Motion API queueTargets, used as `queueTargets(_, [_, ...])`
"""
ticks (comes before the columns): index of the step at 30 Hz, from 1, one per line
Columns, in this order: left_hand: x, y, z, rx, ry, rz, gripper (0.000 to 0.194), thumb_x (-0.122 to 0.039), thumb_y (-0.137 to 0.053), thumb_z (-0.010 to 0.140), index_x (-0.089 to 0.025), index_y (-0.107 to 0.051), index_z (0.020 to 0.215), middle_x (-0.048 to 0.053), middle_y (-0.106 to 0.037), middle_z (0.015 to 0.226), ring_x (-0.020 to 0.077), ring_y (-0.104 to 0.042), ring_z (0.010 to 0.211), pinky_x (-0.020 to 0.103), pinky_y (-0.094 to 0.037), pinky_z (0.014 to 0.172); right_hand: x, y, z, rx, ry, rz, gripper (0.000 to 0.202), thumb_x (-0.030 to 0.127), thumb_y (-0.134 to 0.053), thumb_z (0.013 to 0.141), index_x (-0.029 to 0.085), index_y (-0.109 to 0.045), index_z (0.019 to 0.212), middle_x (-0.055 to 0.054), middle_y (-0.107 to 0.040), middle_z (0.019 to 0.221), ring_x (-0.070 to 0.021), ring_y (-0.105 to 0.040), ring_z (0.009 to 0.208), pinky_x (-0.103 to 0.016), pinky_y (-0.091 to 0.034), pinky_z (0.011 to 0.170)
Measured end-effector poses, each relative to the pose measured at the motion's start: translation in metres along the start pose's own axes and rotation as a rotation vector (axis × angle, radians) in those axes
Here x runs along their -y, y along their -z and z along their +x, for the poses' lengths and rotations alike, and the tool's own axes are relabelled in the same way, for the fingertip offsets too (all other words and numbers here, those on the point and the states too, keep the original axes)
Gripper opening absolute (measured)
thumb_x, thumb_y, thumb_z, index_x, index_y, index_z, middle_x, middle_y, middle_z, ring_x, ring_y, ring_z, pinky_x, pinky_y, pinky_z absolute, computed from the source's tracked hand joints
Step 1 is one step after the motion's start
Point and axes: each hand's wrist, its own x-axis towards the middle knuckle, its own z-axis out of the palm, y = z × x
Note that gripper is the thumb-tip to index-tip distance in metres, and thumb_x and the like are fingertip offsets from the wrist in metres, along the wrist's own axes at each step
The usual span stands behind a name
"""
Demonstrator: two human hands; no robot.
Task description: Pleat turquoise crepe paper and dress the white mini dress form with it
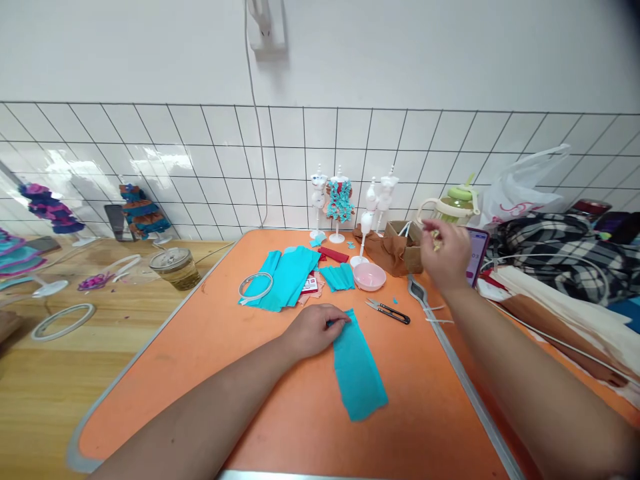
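My left hand (316, 331) rests on the orange table, its thumb and forefinger pinching the top end of a turquoise strip (359, 373) of thin cloth or crepe paper. The strip lies flat toward me. Raised on the right, my right hand (447, 257) has its fingers curled together. Something small and yellowish shows at those fingers, too small to name. Black-handled thread snips (389, 311) lie open-bladed beyond the strip. A pink bowl (369, 277) stands behind them. More turquoise pieces (287, 277) lie to the left, with a roll of tape (256, 287) on top.
Small white dress forms (385, 193) stand by the tiled wall, one (340, 203) dressed in turquoise ruffles. A cardboard box (411, 250), a green-lidded jug (455, 207) and a phone (477, 250) are at the right. On the wooden table left is a lidded jar (175, 268).
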Motion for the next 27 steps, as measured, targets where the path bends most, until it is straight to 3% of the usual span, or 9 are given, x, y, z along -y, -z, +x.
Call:
queueTargets(1, [0.0, 0.0, 0.0, -0.009, 0.011, -0.014, 0.026, -0.024, -0.048, 0.086, -0.022, -0.072, 0.097, 0.005, -0.072, 0.099, 0.0177, -0.064, 0.089, 0.026, -0.048, 0.076, 0.016, 0.006, -0.017, 0.048, 0.049, 0.107, 0.033, 0.028, -0.042, 0.089, 0.019, -0.063, 0.112, -0.01, -0.067, 0.102, -0.0232, -0.058, 0.09, -0.036, -0.042, 0.085])
queueTargets(4, [-0.001, -0.001, 0.002, -0.056, 0.044, -0.065, 0.026, -0.026, -0.049, 0.087, -0.02, -0.072, 0.096, 0.005, -0.072, 0.098, 0.0176, -0.064, 0.089, 0.027, -0.048, 0.077, 0.054, 0.013, -0.068, 0.395, 0.229, 0.395, 0.027, 0.026, -0.049, 0.086, 0.024, -0.065, 0.107, -0.005, -0.069, 0.095, -0.0199, -0.06, 0.084, -0.031, -0.046, 0.075])
queueTargets(7, [-0.006, -0.002, 0.003, -0.123, 0.055, -0.149, 0.024, -0.027, -0.051, 0.087, -0.019, -0.072, 0.096, 0.006, -0.072, 0.098, 0.0179, -0.064, 0.091, 0.028, -0.048, 0.082, 0.069, 0.008, -0.099, 0.534, 0.258, 0.497, 0.022, 0.025, -0.053, 0.086, 0.025, -0.069, 0.102, -0.004, -0.069, 0.097, -0.0207, -0.06, 0.093, -0.033, -0.046, 0.081])
queueTargets(12, [-0.014, -0.004, 0.005, -0.159, 0.133, -0.357, 0.024, -0.029, -0.053, 0.087, -0.017, -0.072, 0.095, 0.008, -0.071, 0.099, 0.0187, -0.065, 0.092, 0.029, -0.05, 0.082, 0.068, 0.0, -0.104, 0.572, 0.088, 0.553, 0.015, 0.031, -0.06, 0.084, 0.026, -0.071, 0.092, -0.002, -0.071, 0.09, -0.0197, -0.061, 0.09, -0.032, -0.046, 0.077])
queueTargets(17, [-0.011, -0.007, 0.004, -0.154, 0.095, -0.359, 0.024, -0.029, -0.053, 0.088, -0.018, -0.072, 0.098, 0.007, -0.07, 0.1, 0.0185, -0.064, 0.094, 0.029, -0.049, 0.084, 0.072, 0.0, -0.106, 0.599, -0.001, 0.553, 0.012, 0.031, -0.062, 0.081, 0.026, -0.072, 0.088, -0.001, -0.07, 0.085, -0.0177, -0.06, 0.079, -0.029, -0.044, 0.069])
queueTargets(27, [-0.009, -0.011, 0.004, -0.152, 0.055, -0.301, 0.024, -0.029, -0.051, 0.089, -0.019, -0.072, 0.098, 0.006, -0.07, 0.098, 0.0169, -0.063, 0.091, 0.028, -0.048, 0.083, 0.073, -0.002, -0.108, 0.598, -0.018, 0.569, 0.009, 0.027, -0.065, 0.078, 0.025, -0.071, 0.084, 0.0, -0.066, 0.08, -0.0137, -0.054, 0.068, -0.026, -0.039, 0.059])
